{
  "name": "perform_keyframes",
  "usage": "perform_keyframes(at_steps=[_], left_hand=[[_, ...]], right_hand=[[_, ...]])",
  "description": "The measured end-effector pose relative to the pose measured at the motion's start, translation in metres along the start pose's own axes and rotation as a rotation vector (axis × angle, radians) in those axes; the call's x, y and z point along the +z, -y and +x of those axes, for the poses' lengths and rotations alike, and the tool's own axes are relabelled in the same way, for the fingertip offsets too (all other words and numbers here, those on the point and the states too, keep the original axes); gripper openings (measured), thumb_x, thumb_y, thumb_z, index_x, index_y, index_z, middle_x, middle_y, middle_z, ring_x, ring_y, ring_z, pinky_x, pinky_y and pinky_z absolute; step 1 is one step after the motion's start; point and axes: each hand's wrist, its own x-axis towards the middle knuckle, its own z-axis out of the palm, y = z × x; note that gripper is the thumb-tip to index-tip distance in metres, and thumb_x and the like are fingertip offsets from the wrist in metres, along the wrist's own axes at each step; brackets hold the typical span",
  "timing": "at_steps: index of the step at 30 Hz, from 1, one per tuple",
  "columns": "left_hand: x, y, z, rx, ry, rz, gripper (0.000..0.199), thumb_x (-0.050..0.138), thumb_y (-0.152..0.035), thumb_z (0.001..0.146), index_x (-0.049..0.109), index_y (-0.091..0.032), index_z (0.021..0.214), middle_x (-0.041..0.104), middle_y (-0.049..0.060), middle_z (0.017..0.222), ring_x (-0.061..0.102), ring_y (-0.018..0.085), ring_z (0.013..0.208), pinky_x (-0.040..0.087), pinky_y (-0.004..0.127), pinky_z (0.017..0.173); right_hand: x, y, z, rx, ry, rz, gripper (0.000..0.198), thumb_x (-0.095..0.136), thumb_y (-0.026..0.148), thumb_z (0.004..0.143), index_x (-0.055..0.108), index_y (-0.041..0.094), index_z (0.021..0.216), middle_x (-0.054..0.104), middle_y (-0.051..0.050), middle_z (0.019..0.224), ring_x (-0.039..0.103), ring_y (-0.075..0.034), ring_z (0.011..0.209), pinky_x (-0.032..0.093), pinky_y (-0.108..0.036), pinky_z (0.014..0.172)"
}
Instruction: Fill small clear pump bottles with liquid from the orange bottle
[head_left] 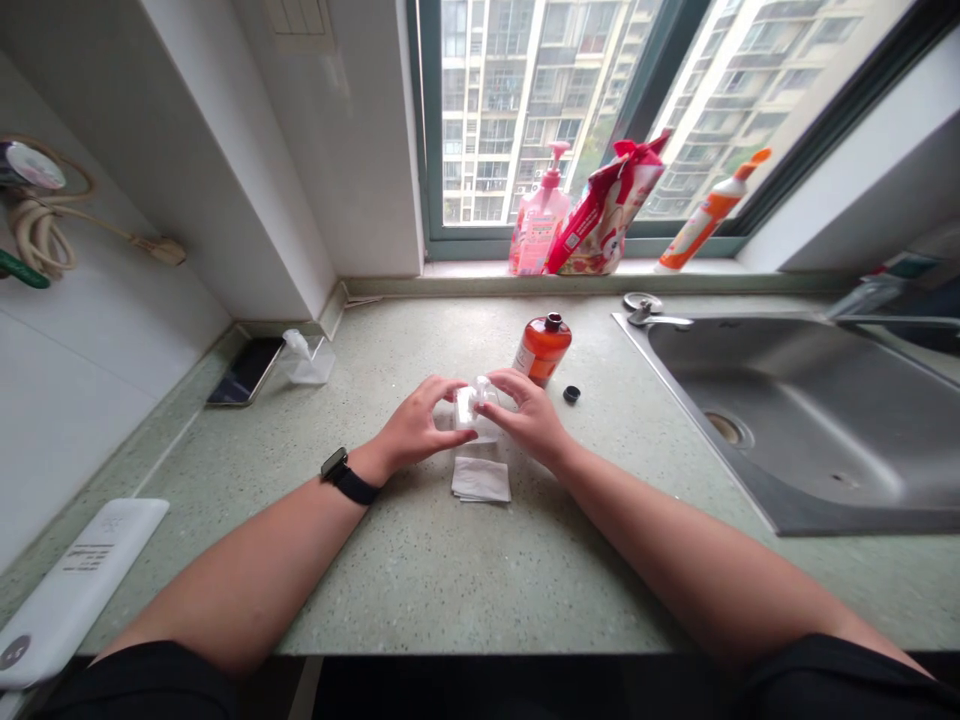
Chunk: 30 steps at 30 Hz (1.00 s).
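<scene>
Over the middle of the counter, my left hand point(416, 425) curves its thumb and fingers around the left side of a small clear square container point(486, 431). My right hand point(534, 415) pinches a clear rounded piece point(480, 392) at the container's top with thumb and fingertips; whether this piece is loose or seated I cannot tell. Just behind the right hand stands an uncapped amber bottle point(545, 345) with orange-brown liquid and a pale label. Its likely black cap point(571, 394) lies to the right. A folded white tissue point(481, 479) lies in front of the container.
On the left are a dark phone point(246, 370), another clear square container point(309, 360) with something white on top, and a white slab-like device point(82, 590). A steel sink point(795, 420) occupies the right. The windowsill holds a pink pump bottle point(540, 225), a red bag point(600, 225) and an orange-white bottle point(705, 222).
</scene>
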Motion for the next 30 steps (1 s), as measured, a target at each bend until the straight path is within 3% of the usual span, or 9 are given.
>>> perform_keyframes(at_steps=[3, 6, 14, 20, 23, 26, 30], left_hand=[[0.000, 0.001, 0.000, 0.003, -0.013, 0.018, 0.063, 0.088, -0.054, 0.086, 0.064, -0.024, 0.136, 0.069, 0.008, 0.121, 0.068, 0.028, 0.114, 0.056, 0.045, 0.103], [0.000, 0.002, -0.001, 0.000, -0.027, 0.028, 0.063, 0.089, -0.053, 0.086, 0.064, -0.024, 0.136, 0.069, 0.008, 0.121, 0.068, 0.028, 0.114, 0.056, 0.045, 0.104], [0.006, -0.001, -0.002, 0.026, -0.029, 0.047, 0.062, 0.087, -0.053, 0.088, 0.063, -0.024, 0.138, 0.069, 0.009, 0.127, 0.067, 0.029, 0.119, 0.055, 0.046, 0.107], [0.005, -0.002, -0.002, 0.028, -0.031, 0.068, 0.063, 0.086, -0.055, 0.089, 0.062, -0.023, 0.138, 0.069, 0.009, 0.124, 0.067, 0.029, 0.118, 0.056, 0.047, 0.105], [0.003, -0.002, -0.002, 0.009, -0.035, 0.080, 0.063, 0.086, -0.054, 0.088, 0.063, -0.024, 0.138, 0.069, 0.008, 0.121, 0.068, 0.028, 0.115, 0.057, 0.046, 0.103], [0.003, -0.003, -0.002, -0.002, -0.037, 0.075, 0.061, 0.087, -0.054, 0.088, 0.064, -0.023, 0.136, 0.069, 0.009, 0.122, 0.067, 0.029, 0.115, 0.056, 0.045, 0.104], [0.005, -0.004, -0.002, 0.007, -0.033, 0.060, 0.061, 0.086, -0.055, 0.088, 0.064, -0.024, 0.137, 0.070, 0.009, 0.125, 0.068, 0.029, 0.118, 0.056, 0.046, 0.106]], right_hand=[[0.001, -0.006, -0.001, 0.044, -0.021, 0.080, 0.034, 0.086, 0.055, 0.086, 0.072, 0.028, 0.103, 0.075, -0.005, 0.109, 0.071, -0.025, 0.109, 0.056, -0.051, 0.108], [-0.001, -0.007, -0.001, 0.002, 0.000, 0.111, 0.027, 0.080, 0.055, 0.093, 0.074, 0.029, 0.099, 0.074, -0.005, 0.111, 0.070, -0.025, 0.113, 0.056, -0.051, 0.109], [0.002, 0.002, 0.000, -0.049, 0.078, 0.040, 0.036, 0.081, 0.059, 0.091, 0.080, 0.028, 0.109, 0.072, -0.011, 0.127, 0.068, -0.030, 0.127, 0.053, -0.053, 0.115], [0.003, -0.006, 0.003, 0.063, 0.031, 0.137, 0.050, 0.086, 0.062, 0.085, 0.074, 0.031, 0.122, 0.072, -0.008, 0.129, 0.068, -0.029, 0.128, 0.052, -0.056, 0.118], [-0.001, -0.011, 0.002, 0.096, 0.016, 0.205, 0.044, 0.086, 0.062, 0.084, 0.073, 0.030, 0.112, 0.072, -0.007, 0.124, 0.069, -0.028, 0.125, 0.053, -0.055, 0.118], [-0.004, -0.008, 0.001, 0.060, 0.029, 0.212, 0.035, 0.082, 0.061, 0.089, 0.075, 0.029, 0.101, 0.071, -0.008, 0.122, 0.068, -0.028, 0.124, 0.056, -0.053, 0.113], [-0.001, 0.001, 0.000, -0.020, 0.107, 0.141, 0.037, 0.085, 0.059, 0.087, 0.079, 0.031, 0.110, 0.071, -0.009, 0.130, 0.067, -0.030, 0.128, 0.052, -0.055, 0.116]])
